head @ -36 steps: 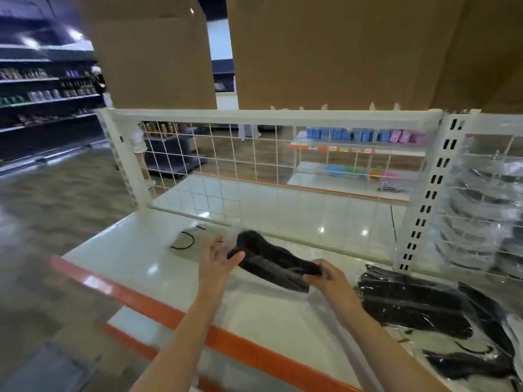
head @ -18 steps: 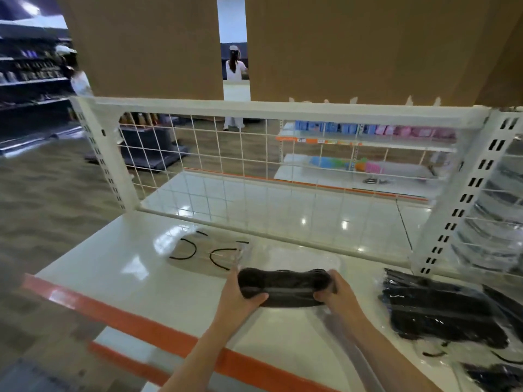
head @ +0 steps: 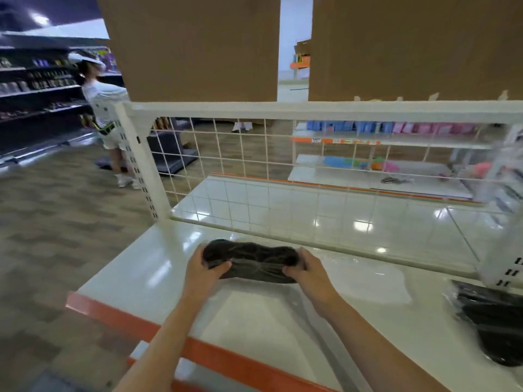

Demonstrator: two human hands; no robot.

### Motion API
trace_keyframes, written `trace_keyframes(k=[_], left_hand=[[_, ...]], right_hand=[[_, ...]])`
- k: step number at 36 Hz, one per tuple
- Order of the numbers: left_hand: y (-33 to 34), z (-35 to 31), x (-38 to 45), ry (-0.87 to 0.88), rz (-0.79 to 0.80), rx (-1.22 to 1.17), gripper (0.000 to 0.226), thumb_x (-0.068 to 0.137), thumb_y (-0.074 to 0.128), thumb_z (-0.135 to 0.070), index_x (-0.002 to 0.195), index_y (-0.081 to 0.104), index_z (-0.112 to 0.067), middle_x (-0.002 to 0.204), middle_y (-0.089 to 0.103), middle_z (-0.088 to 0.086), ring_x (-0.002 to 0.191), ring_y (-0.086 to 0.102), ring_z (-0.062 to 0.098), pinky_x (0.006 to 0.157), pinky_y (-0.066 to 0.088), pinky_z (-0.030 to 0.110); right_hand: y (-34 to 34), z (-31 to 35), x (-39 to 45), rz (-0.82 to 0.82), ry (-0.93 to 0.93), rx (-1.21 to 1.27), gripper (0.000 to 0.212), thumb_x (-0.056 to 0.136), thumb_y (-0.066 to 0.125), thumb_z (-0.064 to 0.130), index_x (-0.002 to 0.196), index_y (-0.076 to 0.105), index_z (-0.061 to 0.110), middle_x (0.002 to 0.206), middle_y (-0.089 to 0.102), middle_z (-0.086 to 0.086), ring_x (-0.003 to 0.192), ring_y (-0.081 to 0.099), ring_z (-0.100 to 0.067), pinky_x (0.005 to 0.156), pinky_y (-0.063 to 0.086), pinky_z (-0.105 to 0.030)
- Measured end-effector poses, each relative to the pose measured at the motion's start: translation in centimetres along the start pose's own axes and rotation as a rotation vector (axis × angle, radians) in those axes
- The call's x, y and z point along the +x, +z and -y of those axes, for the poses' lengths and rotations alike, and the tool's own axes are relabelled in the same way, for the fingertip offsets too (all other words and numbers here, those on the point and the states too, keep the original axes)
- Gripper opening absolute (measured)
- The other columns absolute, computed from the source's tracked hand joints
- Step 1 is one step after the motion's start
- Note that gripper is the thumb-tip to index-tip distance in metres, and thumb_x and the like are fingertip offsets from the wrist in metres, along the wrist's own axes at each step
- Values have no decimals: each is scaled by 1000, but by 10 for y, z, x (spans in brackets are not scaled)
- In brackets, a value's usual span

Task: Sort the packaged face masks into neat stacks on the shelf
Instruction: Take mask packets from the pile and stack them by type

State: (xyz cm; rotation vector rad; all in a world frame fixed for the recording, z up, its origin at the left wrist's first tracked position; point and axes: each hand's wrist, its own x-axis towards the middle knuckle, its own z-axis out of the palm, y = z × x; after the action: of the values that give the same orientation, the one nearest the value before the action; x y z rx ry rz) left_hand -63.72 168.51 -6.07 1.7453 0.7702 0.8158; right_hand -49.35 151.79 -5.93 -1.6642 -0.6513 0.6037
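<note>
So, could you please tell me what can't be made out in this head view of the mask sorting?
- Black mask bundle: the count inside is unreadable; the left hand and right hand cover its ends.
- Pile of packaged masks: cut off by the right edge.
- Packets behind the white upright: motion-blurred.
- Whether the bundle touches the shelf: cannot tell.

We note two bare forearms entering from the lower edge of the head view, no sleeves visible up to the frame border. Left hand (head: 204, 268) and right hand (head: 310, 268) are both ungloved. We see no rings, watch, bracelets or bands on either wrist. Nails appear short and unpainted, though blur limits detail. No clothing of the wearer shows elsewhere that we can identify with confidence.
</note>
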Motion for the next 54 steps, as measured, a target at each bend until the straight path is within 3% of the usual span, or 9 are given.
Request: trace_keyframes(k=[6, 13, 17, 20, 24, 29, 41, 47, 54], left_hand=[[-69, 41, -8, -115, 39, 161, 39, 66, 78, -8, 93, 56, -25, 93, 63, 2, 92, 59, 22, 88, 48, 39], [-91, 65, 3, -167, 112, 242, 47, 62, 69, -30, 107, 55, -24, 107, 65, 4, 104, 59, 22, 92, 47, 40], [-108, 59, 26, -283, 16, 192, 29, 75, 69, -2, 89, 45, -13, 84, 61, 11, 85, 59, 30, 84, 47, 47], [-116, 57, 40, -375, -27, 234, 40, 79, 67, -2, 109, 42, -13, 100, 57, 15, 90, 56, 28, 80, 46, 39], [-125, 64, 47, -356, -106, 563, 59, 79, 68, -12, 129, 38, -7, 117, 49, 15, 111, 49, 31, 87, 42, 36], [-122, 68, 37, -289, 21, 766, 31, 86, 59, -19, 115, 52, -11, 115, 46, 8, 99, 48, 21, 80, 36, 26], [-120, 78, 16, -89, 231, 888, 16, 92, 52, -26, 105, 58, -20, 89, 46, -8, 81, 47, 8, 71, 32, 17], [-100, 72, 16, -58, 318, 897, 17, 88, 54, -24, 102, 61, -18, 90, 49, -7, 80, 47, 10, 74, 39, 19], [-27, 32, 26, 96, 468, 905, 8, 89, 48, -20, 84, 52, -24, 83, 48, -5, 85, 54, 17, 69, 35, 22]], right_hand=[[58, -7, -8, 145, -58, -120, 16, 83, 60, -6, 94, 55, 4, 85, 57, 1, 83, 57, -4, 68, 39, -11], [81, -8, -5, 250, -115, -250, 48, 83, 54, -7, 110, 52, 33, 100, 59, 24, 96, 55, 12, 77, 36, 0], [96, 3, 13, 261, -86, -354, 25, 88, 57, 8, 109, 53, 20, 89, 62, 8, 74, 58, -1, 62, 41, -9], [112, 8, 24, 271, 13, -328, 10, 91, 56, 13, 84, 49, 16, 71, 53, -1, 56, 53, -9, 53, 43, -18], [135, 10, 43, 251, 189, -284, 8, 91, 53, 11, 98, 52, 9, 64, 57, -5, 52, 53, -16, 45, 42, -22], [169, 20, 71, 166, 337, -162, 22, 90, 50, 3, 71, 43, 10, 55, 48, -8, 34, 47, -13, 31, 33, -16], [222, 42, 125, 112, 465, -14, 19, 92, 46, -1, 75, 45, 7, 65, 50, -9, 41, 52, -17, 26, 35, -17], [200, 34, 132, 184, 338, -284, 6, 84, 50, 4, 85, 54, 0, 93, 67, -23, 89, 66, -35, 81, 56, -43], [108, 57, 108, 243, 121, -567, 25, 91, 47, 15, 110, 55, 0, 105, 63, -20, 84, 60, -29, 82, 52, -40]])
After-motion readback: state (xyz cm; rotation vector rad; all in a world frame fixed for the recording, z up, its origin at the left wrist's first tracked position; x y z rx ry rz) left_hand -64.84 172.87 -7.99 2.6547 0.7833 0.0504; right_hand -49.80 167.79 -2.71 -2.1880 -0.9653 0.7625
